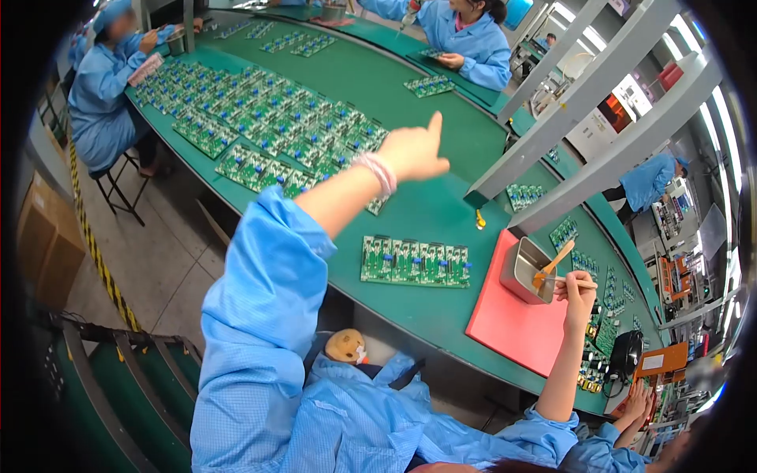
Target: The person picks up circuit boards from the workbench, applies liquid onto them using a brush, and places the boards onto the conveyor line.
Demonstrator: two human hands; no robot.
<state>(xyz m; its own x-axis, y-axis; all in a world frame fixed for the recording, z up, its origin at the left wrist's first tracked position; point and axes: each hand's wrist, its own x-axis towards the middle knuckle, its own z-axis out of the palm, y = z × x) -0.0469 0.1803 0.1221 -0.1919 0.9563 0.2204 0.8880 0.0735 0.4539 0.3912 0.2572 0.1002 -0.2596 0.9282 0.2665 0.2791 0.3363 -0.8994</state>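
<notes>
My left hand [414,151] reaches out over the green table, index finger stretched out and thumb apart, holding nothing. Circuit boards lie just beyond and below its wrist. My right hand [578,288] is closed round a thin wooden-handled tool [584,284], whose far end reaches into a rectangular metal tin [520,288]; its tip is hard to make out. A second wooden tool [561,254], stained orange, leans in the same tin. The tin stands on a red mat [497,310]. Between my arms lies a panel of joined green circuit boards [415,261].
Rows of circuit boards [260,106] cover the table's far left. Grey metal posts [568,110] rise at the right. More boards [607,331] and a black object [628,352] lie beyond the mat. Co-workers in blue [481,47] sit across, left [102,87] and right.
</notes>
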